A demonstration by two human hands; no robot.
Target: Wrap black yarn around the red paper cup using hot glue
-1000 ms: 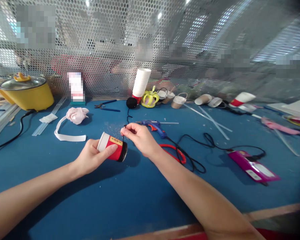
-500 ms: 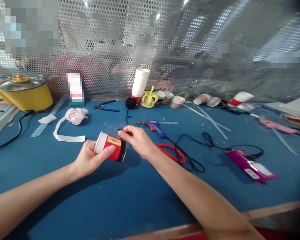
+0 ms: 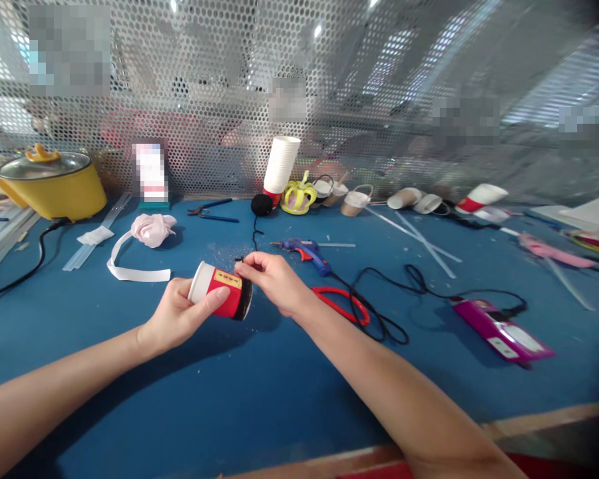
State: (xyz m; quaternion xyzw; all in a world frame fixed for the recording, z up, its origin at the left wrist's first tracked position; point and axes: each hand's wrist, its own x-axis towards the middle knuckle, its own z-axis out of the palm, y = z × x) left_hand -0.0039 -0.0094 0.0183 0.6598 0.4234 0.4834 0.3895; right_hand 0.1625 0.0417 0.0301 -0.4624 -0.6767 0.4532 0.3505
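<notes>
My left hand (image 3: 182, 313) is wrapped round a paper cup (image 3: 227, 293), white at one end and red with a yellow label along its side. The cup lies tilted on its side above the table, and black yarn covers its right end. My right hand (image 3: 272, 276) is closed in a pinch on black yarn at that end, the fingertips touching the cup's upper edge. A short dark yarn end sticks out past the fingertips. Behind the hands, a ball of black yarn (image 3: 262, 205) trails a loose strand across the blue table (image 3: 219, 406).
Just right of my right hand lies a blue glue gun (image 3: 304, 251) with its black cord. A purple power strip (image 3: 502, 330) is farther right. Pliers (image 3: 213, 211), a pink ribbon roll (image 3: 153, 229), stacked white cups (image 3: 282, 163) and a yellow electric pot (image 3: 50, 187) stand toward the back.
The cup has turned slightly in my left hand, its label now a little higher. My right hand keeps its pinch at the cup's yarn-covered end.
</notes>
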